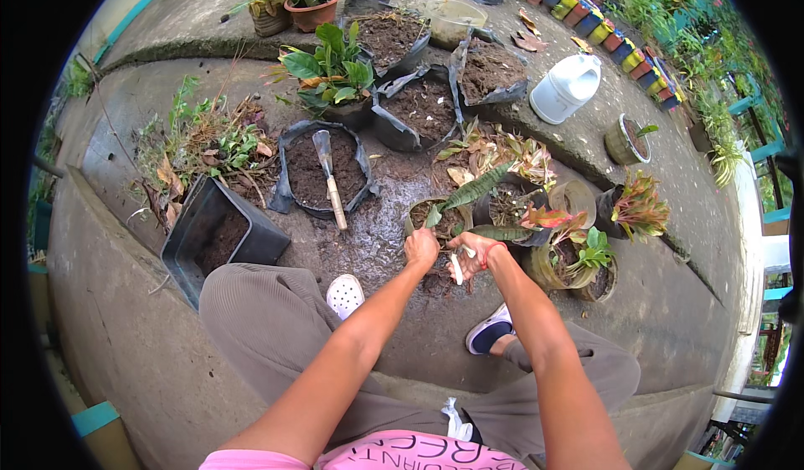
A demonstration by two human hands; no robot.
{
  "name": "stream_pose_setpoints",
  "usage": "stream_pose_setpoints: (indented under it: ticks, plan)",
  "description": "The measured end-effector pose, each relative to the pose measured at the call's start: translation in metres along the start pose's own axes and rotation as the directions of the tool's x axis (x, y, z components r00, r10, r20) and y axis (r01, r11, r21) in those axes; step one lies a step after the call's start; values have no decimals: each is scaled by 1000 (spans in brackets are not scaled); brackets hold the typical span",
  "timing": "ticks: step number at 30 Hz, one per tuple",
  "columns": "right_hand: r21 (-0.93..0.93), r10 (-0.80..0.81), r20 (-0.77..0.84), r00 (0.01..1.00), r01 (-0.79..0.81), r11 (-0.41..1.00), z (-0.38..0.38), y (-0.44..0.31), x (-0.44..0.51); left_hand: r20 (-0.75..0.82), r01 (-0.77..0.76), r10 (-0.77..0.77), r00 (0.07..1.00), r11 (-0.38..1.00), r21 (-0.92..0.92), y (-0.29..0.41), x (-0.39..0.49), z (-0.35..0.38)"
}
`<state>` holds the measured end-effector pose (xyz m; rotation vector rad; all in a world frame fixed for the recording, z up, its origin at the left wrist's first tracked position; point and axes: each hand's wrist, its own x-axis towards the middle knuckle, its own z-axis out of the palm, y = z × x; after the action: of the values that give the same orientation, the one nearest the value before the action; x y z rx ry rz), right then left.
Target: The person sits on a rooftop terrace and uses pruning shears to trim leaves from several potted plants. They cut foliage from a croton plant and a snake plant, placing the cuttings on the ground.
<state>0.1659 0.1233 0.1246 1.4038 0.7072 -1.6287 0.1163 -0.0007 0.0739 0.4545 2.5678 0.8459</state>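
Observation:
My left hand (pixel 422 248) is curled at the near rim of a round pot (pixel 411 214) of soil; what its fingers hold is hidden. A banded snake plant leaf (pixel 477 186) slants up to the right above that pot. Just right of it, my right hand (pixel 470 258), with a red band at the wrist, is turned partly palm up. Pale white pieces (pixel 457 270), perhaps thick roots, rest in its fingers. Beside this hand, another snake plant leaf (pixel 502 233) points right, and whether it joins the white pieces is unclear.
A trowel (pixel 329 178) lies across a soil-filled black bag (pixel 294 203). Left are a tipped black planter (pixel 267 234) and pulled weeds (pixel 213 137). Potted plants (pixel 568 263) crowd the right. A white jug (pixel 565 90) stands beyond a raised concrete edge (pixel 584 172).

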Motion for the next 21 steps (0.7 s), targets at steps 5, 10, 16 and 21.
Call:
stream_pose_setpoints:
  ticks: [5, 10, 16, 21]
  plan:
    - [-16, -26, 58, 998, 27, 1000, -11, 0, 4, 91, 14, -18, 996, 999, 44, 1, 9, 3]
    - [-36, -10, 149, 989, 15, 999, -19, -5, 6, 280, -198, 121, 952, 944, 266, -2, 27, 11]
    - [-12, -21, 185, 982, 24, 1000, -23, -5, 7, 115, 142, -159, 981, 980, 142, -3, 36, 26]
    - [-4, -80, 54, 995, 80, 997, -14, 1, 12, 306, 42, -101, 947, 980, 193, -10, 45, 26]
